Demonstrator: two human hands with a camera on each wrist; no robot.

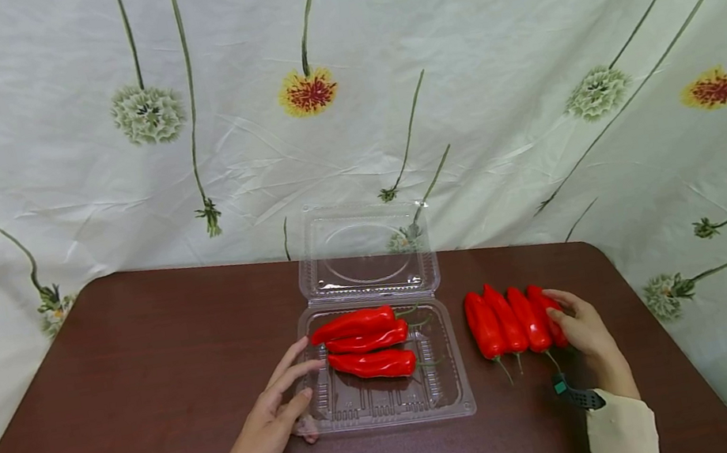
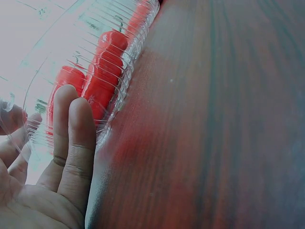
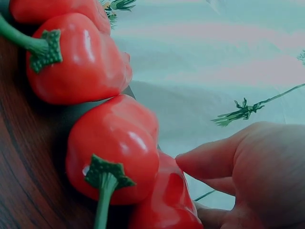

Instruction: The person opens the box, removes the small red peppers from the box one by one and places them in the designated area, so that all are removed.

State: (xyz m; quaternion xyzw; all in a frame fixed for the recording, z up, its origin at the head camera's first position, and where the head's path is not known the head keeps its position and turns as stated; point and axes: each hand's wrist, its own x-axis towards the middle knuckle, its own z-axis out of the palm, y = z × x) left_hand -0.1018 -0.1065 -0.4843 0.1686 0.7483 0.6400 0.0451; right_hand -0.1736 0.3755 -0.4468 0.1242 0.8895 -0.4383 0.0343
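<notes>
Three red peppers (image 1: pixel 374 365) with green stems lie sideways in a clear plastic clamshell box (image 1: pixel 460 371). Its lid (image 1: pixel 371 273) stands raised at the back. My left hand (image 1: pixel 269 418) rests at the box's left side, its fingers fairly straight and touching the rim; in the left wrist view, two fingers (image 2: pixel 80 129) lie by the clear wall. To the right of the box, several more red peppers (image 1: pixel 506 323) lie side by side, stems toward me. My right hand (image 1: pixel 586 329) pinches the rightmost pepper (image 3: pixel 167 200) between thumb and fingers; part of that pepper is hidden.
The dark brown table (image 1: pixel 164 372) has rounded back corners. Behind it hangs a pale cloth (image 1: pixel 230 120) printed with flowers, close to the raised lid. A dark band (image 1: pixel 579 392) is on my right wrist.
</notes>
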